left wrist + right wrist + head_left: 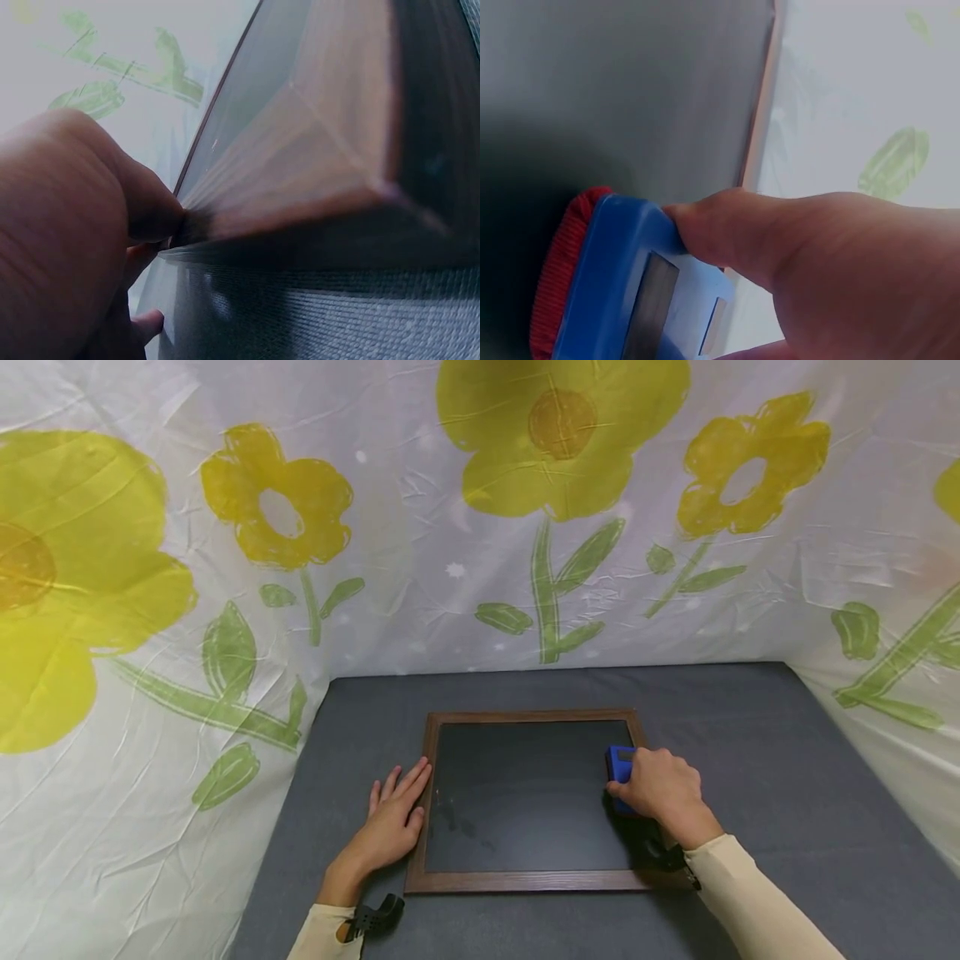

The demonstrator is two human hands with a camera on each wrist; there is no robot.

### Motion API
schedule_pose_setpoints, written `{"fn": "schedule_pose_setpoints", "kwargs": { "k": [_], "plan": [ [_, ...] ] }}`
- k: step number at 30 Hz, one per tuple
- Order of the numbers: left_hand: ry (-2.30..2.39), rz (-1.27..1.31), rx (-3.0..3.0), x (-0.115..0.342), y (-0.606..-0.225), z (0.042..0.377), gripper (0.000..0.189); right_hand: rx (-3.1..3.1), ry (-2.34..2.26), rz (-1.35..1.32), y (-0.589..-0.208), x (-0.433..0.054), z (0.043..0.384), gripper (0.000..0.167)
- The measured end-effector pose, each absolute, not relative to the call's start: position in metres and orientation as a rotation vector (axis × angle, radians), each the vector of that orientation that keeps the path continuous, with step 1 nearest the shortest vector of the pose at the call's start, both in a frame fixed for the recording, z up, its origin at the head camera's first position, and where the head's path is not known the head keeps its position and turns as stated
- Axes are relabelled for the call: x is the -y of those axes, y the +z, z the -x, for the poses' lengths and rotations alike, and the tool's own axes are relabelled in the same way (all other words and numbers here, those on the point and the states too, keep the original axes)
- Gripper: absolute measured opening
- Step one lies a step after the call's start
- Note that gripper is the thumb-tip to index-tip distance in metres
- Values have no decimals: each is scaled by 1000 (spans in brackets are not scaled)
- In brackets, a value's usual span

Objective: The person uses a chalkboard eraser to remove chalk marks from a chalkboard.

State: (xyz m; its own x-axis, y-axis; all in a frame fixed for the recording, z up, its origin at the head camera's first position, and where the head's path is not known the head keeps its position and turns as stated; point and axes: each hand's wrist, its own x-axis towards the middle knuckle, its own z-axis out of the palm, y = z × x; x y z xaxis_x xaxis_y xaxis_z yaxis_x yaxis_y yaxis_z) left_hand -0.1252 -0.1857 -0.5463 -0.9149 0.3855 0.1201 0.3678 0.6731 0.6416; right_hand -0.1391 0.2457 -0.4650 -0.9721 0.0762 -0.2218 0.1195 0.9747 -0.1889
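Note:
A small chalkboard [525, 802] with a brown wooden frame [517, 882] lies flat on the dark cloth. Against the frame's left side rests my left hand [390, 827], its fingers mostly straight and the fingertips touching the edge; in the left wrist view the thumb [154, 199] meets the wood. At the board's right side my right hand [663, 789] grips a blue chalkboard eraser [619, 764]. The right wrist view shows the eraser's red fibre pad [566, 274] toward the board and my thumb [712, 225] on its blue body. My other right fingers are mostly hidden.
Faint pale smudges [457, 822] mark the lower left of the board. Dark grey cloth [750, 760] surrounds the frame. White sheeting printed with yellow flowers [405, 527] hangs behind and on both sides. Black wrist straps [381, 914] sit at the sleeves.

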Motion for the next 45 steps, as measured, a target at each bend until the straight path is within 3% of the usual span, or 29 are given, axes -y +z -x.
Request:
{"fn": "schedule_pose_setpoints", "kwargs": {
  "k": [12,45],
  "plan": [
    [1100,-609,-2835,190,-546,125,70,-2932,-247,-73,-465,-223,144,61],
    [986,-543,-2828,183,-540,126,71,-2984,-166,200,-473,-85,148,53]
  ]
}}
